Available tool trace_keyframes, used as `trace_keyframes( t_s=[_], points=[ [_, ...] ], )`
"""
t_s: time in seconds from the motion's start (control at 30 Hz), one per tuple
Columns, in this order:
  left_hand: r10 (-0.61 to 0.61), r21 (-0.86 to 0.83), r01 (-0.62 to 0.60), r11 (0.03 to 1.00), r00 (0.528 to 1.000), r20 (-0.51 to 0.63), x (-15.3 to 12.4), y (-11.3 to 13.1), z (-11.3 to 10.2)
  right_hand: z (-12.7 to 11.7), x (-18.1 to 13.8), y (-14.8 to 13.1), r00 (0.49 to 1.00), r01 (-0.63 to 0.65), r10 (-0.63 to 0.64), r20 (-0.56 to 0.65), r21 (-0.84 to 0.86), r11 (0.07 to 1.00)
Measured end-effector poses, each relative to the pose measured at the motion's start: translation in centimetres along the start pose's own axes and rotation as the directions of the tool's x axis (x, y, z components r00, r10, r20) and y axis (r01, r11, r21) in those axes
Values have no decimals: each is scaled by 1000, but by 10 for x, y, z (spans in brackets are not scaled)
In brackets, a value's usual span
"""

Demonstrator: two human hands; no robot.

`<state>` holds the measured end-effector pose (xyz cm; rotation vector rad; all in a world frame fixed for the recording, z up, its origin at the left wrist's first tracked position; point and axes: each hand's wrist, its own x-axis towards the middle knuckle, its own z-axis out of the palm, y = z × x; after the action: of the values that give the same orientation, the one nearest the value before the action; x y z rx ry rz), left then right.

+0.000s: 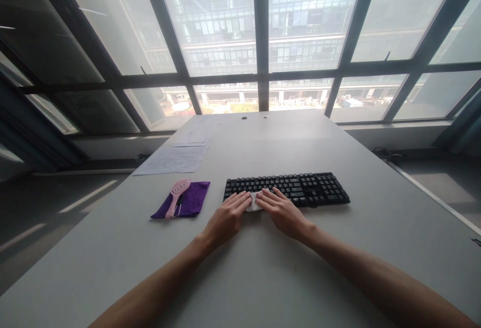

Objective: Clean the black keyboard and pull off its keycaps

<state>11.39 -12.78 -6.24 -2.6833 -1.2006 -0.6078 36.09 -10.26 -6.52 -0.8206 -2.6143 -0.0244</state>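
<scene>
A black keyboard (325, 190) lies crosswise on the white table. At its near edge, left of centre, a crumpled white cloth (254, 202) shows between my two hands. My left hand (228, 211) holds the cloth's left side, its fingers close together and pointing to the right over the keys. From the other side my right hand (281, 209) holds the cloth, with fingertips over the lower key rows. Both thumbs are hidden, and so is much of the cloth under the fingers.
Left of the keyboard, a pink hairbrush (176, 195) and a small dark item with metal parts (179, 205) lie on a purple cloth (197, 197). Paper sheets (173, 160) lie along the table's left edge. Large windows (221, 17) stand beyond the table's (278, 152) far end.
</scene>
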Motion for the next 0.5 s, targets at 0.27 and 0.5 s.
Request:
trace_keyframes(
  t_s=[0.27, 0.5],
  points=[
    [87, -21, -86, 996, 995, 43, -1, -1, 0, -3, -2, 2, 999, -28, 28, -23, -7, 1000],
    [40, 18, -41, 999, 998, 43, -2, -1, 0, -9, -11, 4, 998, -55, 55, -27, -29, 998]
  ],
)
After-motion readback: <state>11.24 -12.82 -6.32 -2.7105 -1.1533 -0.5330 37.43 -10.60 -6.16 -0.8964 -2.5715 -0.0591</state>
